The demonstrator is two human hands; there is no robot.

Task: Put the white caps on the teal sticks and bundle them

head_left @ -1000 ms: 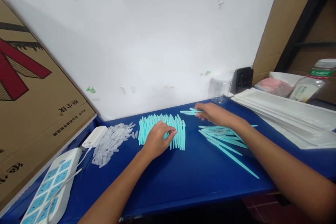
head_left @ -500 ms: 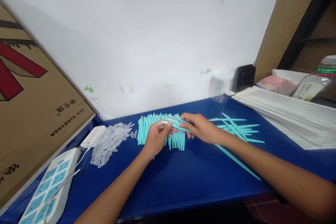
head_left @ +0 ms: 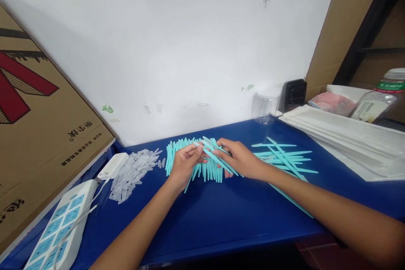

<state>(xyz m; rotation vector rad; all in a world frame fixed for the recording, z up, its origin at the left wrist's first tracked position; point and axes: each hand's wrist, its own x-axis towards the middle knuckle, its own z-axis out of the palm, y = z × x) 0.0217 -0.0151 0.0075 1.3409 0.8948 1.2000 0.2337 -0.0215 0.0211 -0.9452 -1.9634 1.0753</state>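
- Left hand (head_left: 183, 165) pinches one tip, right hand (head_left: 243, 159) grips the teal sticks (head_left: 218, 160), five o'clock from my view's centre.
- From afar, I judge them light, stiff, perhaps slick (slim, too): hold mid-length.

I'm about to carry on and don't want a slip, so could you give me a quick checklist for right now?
1. Right hand has hold of the teal sticks: ok, several are in its fingers.
2. Number of sticks held is known: cannot tell, they overlap.
3. Left hand is at the held sticks' upper ends: ok, fingers touch one there.
4. Whole row of sticks is visible: not ok, the hands cover part of it.
5. Loose sticks at right lie aligned: not ok, they cross at angles.
6. Translucent pieces are apart from the hands: ok, heaped at left.
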